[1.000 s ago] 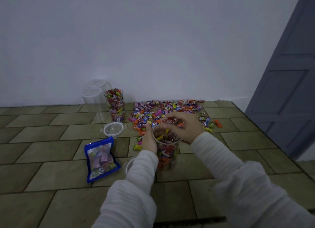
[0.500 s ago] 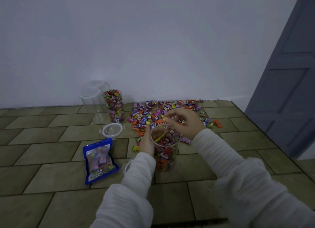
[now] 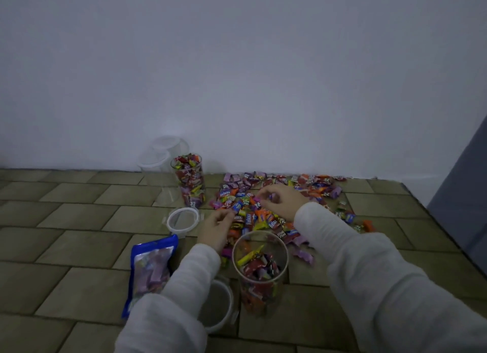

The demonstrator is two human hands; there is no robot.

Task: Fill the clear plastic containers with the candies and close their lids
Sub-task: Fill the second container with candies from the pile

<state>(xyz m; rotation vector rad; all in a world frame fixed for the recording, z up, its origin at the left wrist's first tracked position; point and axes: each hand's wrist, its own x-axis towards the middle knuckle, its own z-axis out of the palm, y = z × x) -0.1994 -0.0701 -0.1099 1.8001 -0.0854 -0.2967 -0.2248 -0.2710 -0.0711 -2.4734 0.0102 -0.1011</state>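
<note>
Candies [image 3: 279, 194] in bright wrappers lie scattered on a tiled floor [image 3: 79, 215] near a pale wall, and the scene reads from left to right. At far left, against the wall, stand two empty clear containers [image 3: 160, 157]; just beside them is a tall clear container [image 3: 190, 180] packed to its rim with sweets but not yet lidded. Nearer the viewer lies a blue candy pouch [image 3: 151, 268], and two clear lids rest on the tiles, one lid [image 3: 183, 219] beyond the pouch and another lid [image 3: 218, 302] partly hidden under a white sleeve, probably kept close for closing later. In the centre, the left hand [image 3: 214, 230] reaches into the near edge of the pile, its fingertips pinching a wrapped sweet. Below it stands an open container [image 3: 259, 268], partly filled, set close to the pile so each handful travels a short way. To the right, the right hand [image 3: 283, 202] hovers over the pile with fingers curled around a few sweets. More loose sweets trail off toward a grey door [image 3: 463, 194].
</note>
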